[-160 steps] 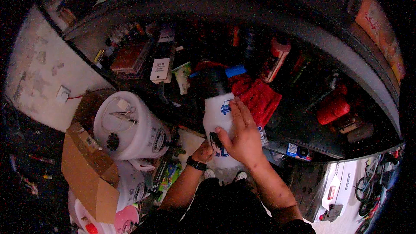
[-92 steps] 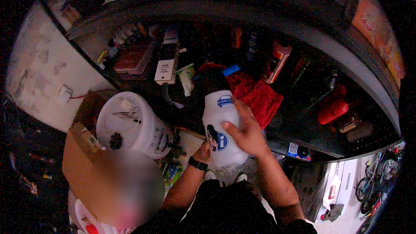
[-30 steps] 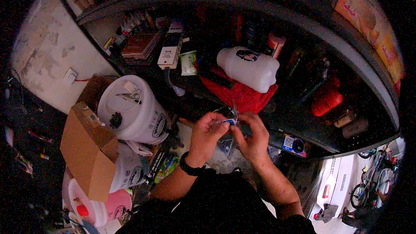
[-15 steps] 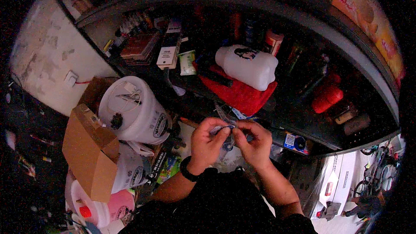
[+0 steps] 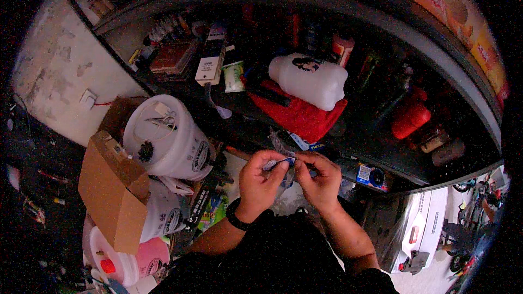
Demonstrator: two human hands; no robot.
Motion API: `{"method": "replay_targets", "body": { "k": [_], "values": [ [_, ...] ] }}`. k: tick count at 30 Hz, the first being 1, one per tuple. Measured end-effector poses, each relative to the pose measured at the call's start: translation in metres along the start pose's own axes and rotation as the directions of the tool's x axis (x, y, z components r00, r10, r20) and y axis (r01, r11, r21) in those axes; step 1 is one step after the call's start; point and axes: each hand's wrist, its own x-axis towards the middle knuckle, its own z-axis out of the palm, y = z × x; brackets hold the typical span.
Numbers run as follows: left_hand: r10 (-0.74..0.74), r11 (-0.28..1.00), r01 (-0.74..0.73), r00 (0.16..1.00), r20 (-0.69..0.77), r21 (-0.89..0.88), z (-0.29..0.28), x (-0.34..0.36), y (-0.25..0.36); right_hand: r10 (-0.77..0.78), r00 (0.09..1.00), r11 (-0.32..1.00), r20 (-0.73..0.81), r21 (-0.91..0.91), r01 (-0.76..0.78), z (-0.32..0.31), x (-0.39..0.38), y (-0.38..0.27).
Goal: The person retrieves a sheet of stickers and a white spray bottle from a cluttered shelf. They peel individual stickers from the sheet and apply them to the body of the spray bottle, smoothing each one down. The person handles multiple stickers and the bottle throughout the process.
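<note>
Both hands meet in front of my body, below the shelf edge. My left hand [image 5: 260,181], with a black band on its wrist, pinches a small clear plastic bag [image 5: 279,142] with a blue edge. On the other side of the same bag, my right hand [image 5: 318,179] closes thumb and finger beside the left thumb. Part of the bag sticks up beyond the fingers and part hangs beneath them; its contents cannot be made out. Beyond the hands, a white plastic jug [image 5: 308,80] lies on its side on a red cloth [image 5: 305,117] on the dark shelf.
At my left stand a white bucket [image 5: 163,136] with a cable on its lid, an open cardboard box [image 5: 117,201] and a pink-filled container [image 5: 150,258]. The shelf [image 5: 376,141] holds a long white box [image 5: 210,68] and a red bottle [image 5: 411,120]. Bikes show far right.
The fingers have shifted slightly on the plastic bag, and more of its blue edge shows. Both hands stay in nearly the same place, and the view has tilted a little.
</note>
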Motion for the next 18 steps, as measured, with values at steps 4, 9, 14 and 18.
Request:
{"method": "replay_targets", "body": {
  "k": [4,9,14,18],
  "values": [
    [-0.019,1.0,0.019,1.0,-0.002,-0.014,0.0,-0.002,0.003,0.001,1.0,1.0,-0.013,-0.008,-0.001,-0.001,-0.001,0.001],
    [-0.019,0.998,0.019,1.0,0.009,-0.053,0.0,-0.003,0.002,0.015,1.0,1.0,-0.026,0.024,-0.014,0.001,-0.006,0.009],
    [0.149,0.988,-0.149,0.989,-0.008,0.047,0.001,0.0,-0.001,-0.054,0.998,0.997,-0.027,-0.054,0.052,0.001,-0.006,0.004],
    [0.048,0.998,-0.048,0.999,0.011,-0.049,0.002,-0.003,0.007,-0.006,1.0,0.999,-0.016,-0.036,0.005,0.001,-0.007,0.0]
  ]
}}
